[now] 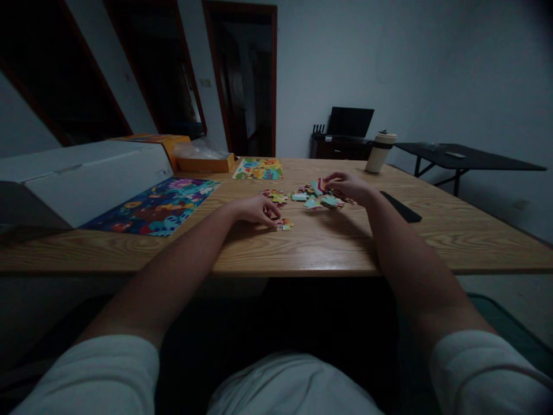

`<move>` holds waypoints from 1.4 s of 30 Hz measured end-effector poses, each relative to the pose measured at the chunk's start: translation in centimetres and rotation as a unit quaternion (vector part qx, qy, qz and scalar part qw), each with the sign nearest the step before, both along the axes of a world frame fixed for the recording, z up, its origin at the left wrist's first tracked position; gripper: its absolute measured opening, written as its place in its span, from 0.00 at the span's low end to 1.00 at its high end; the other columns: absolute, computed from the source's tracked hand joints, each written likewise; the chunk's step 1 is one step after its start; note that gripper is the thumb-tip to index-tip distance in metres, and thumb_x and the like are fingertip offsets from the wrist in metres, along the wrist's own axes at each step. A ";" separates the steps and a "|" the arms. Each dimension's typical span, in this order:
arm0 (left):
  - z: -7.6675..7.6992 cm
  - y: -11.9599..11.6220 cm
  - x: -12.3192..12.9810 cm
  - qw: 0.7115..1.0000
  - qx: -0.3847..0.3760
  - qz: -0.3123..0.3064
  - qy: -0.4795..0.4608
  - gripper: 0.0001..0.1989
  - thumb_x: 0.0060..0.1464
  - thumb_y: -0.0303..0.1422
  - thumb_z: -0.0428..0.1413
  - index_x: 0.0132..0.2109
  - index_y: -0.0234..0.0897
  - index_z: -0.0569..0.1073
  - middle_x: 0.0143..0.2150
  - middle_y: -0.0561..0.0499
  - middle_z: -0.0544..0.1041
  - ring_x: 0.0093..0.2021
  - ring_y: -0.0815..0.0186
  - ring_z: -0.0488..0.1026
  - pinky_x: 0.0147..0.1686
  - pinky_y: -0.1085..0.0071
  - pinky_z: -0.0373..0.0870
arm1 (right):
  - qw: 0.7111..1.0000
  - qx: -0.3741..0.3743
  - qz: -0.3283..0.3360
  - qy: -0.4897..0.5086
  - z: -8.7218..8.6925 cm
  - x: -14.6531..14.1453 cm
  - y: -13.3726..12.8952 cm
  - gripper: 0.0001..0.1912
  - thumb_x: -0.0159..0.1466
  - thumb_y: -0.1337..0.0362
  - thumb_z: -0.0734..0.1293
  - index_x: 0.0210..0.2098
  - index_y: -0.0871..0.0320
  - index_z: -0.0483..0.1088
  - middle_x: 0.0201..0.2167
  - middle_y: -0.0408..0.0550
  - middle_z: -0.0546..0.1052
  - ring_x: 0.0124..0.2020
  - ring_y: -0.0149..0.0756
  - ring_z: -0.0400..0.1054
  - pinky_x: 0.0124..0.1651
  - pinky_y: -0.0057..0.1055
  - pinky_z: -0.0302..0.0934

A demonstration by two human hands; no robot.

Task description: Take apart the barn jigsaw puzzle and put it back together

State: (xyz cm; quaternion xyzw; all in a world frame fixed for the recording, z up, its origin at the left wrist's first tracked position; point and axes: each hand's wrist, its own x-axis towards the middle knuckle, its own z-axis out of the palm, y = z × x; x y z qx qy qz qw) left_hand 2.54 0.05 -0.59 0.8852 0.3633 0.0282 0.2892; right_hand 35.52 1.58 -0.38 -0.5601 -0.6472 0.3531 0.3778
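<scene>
My left hand [258, 211] rests low over the wooden table, fingers curled and pinched at the edge of a small cluster of jigsaw puzzle pieces [286, 225] in yellow and orange. Over the loose pile of puzzle pieces [311, 203], my right hand [349, 185] grips a red, white and light-blue puzzle piece [318, 186] between thumb and fingers. The pile has several pale-green pieces on top. Just beyond my left hand lies another group of yellow-green and red pieces [276, 197].
A yellow picture sheet [258, 169] lies at the back of the table [319, 251]. To the left are a dark-blue picture sheet [159, 204], a white box [95, 178] and an orange box tray [207, 165] with clear plastic. A black phone-like slab [401, 207] and a cream cup [381, 153] stand right.
</scene>
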 end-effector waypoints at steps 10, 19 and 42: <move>0.0 0.4 0.4 0.986 0.032 0.105 -0.126 0.15 0.55 0.39 0.57 0.45 0.34 0.77 0.42 0.45 0.78 0.39 0.63 0.72 0.39 0.69 0.66 | 0.980 0.018 0.149 0.129 -3.5 -11.3 -3.1 0.12 0.58 0.66 0.72 0.36 0.57 0.64 0.35 0.46 0.76 0.29 0.30 0.72 0.31 0.27 0.67; 0.9 -0.3 1.0 0.977 -0.037 0.139 -0.155 0.15 0.61 0.35 0.49 0.49 0.35 0.75 0.43 0.47 0.78 0.38 0.66 0.71 0.35 0.73 0.64 | 0.986 0.044 0.140 -0.084 -2.9 -10.4 -3.7 0.27 0.60 0.40 0.66 0.34 0.61 0.73 0.21 0.40 0.68 0.19 0.25 0.54 0.22 0.26 0.44; 0.9 0.4 -0.4 0.985 0.004 0.142 -0.099 0.11 0.49 0.39 0.59 0.32 0.36 0.72 0.29 0.51 0.71 0.31 0.66 0.67 0.30 0.71 0.61 | 0.957 0.090 0.202 -0.185 -2.7 -9.6 -3.0 0.17 0.61 0.51 0.70 0.41 0.58 0.78 0.33 0.49 0.79 0.29 0.33 0.67 0.31 0.28 0.55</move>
